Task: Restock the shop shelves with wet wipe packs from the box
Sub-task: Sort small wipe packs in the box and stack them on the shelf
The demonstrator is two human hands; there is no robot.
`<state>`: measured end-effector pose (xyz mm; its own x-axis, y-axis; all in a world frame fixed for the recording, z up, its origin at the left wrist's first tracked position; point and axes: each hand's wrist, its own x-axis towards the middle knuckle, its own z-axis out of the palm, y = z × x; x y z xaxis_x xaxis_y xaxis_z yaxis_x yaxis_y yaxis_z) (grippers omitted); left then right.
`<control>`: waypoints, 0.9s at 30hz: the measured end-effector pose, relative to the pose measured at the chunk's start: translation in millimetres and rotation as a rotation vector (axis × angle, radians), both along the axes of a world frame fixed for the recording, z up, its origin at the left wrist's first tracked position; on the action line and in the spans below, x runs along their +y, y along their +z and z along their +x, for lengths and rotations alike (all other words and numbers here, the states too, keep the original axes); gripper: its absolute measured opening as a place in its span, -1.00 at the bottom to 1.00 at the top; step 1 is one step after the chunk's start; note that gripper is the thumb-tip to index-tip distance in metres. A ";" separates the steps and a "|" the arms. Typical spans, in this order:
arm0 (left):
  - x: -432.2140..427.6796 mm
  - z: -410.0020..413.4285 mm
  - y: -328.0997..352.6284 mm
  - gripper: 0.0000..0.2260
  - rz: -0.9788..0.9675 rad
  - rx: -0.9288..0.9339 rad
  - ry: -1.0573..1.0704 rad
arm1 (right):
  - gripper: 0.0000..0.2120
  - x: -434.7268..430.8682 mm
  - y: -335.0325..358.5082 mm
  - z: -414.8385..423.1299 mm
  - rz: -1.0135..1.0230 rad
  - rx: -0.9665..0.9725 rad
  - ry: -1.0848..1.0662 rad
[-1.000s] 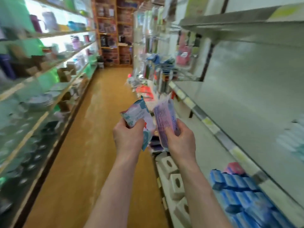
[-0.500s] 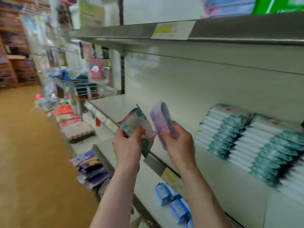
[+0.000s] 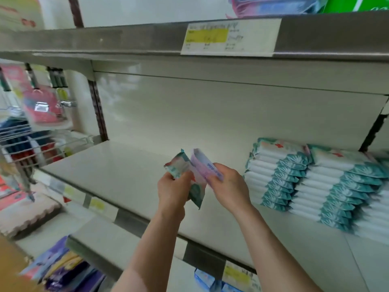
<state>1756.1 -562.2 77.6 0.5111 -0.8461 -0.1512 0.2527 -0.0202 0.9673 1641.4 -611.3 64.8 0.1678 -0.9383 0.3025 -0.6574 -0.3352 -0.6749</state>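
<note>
From the head view, the person stands facing a pale middle shelf (image 3: 117,167). Both forearms reach up from below the shelf's front edge, and the hands meet over its bare central part.

The left hand (image 3: 172,192) grips a teal-and-white wet wipe pack (image 3: 179,165), fingers curled round its middle, so that one end sticks up above the knuckles and the other hangs below the palm. The right hand (image 3: 229,186) holds a lilac wet wipe pack (image 3: 203,163), thumb and fingers closed on its lower end, and the pack tilts up and to the left. The two packs touch or overlap between the hands; which one cannot be told. Neither pack rests on the shelf.

At the right end of the shelf stand stacks of teal-and-white packs (image 3: 280,171), laid flat and piled high, with a second stack (image 3: 345,186) pressed against the first. The hands are near these stacks, but apart from them.

Above the shelf runs the grey edge of an upper shelf (image 3: 105,41) bearing a yellow-and-white price label (image 3: 229,36). To the left of the shelf hangs a blurred wire basket (image 3: 31,140). Below it lie purple packets (image 3: 61,268) and blue packets (image 3: 208,281).
</note>
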 end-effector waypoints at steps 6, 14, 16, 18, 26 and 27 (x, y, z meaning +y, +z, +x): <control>-31.6 6.8 -9.4 -0.89 0.050 0.106 -0.170 | -0.88 -29.3 -5.3 7.6 -0.045 0.306 -0.119; -59.4 11.0 -26.3 -0.90 0.103 0.234 -0.210 | -0.81 -55.9 -8.2 6.0 -0.112 0.613 -0.124; -62.5 18.3 -29.9 -0.90 0.102 0.254 -0.171 | -0.78 -63.7 -8.8 7.7 -0.128 0.693 -0.115; -63.9 26.2 -32.8 -0.89 0.089 0.297 -0.121 | -0.75 -71.4 -11.5 9.7 -0.128 0.760 -0.091; -65.0 34.2 -15.9 -0.87 0.011 0.480 -0.179 | -0.72 -73.0 -1.0 13.6 0.156 0.269 -0.096; -65.6 31.8 -11.5 -0.89 -0.003 0.515 -0.200 | -0.70 -69.4 7.3 13.9 0.196 0.032 -0.109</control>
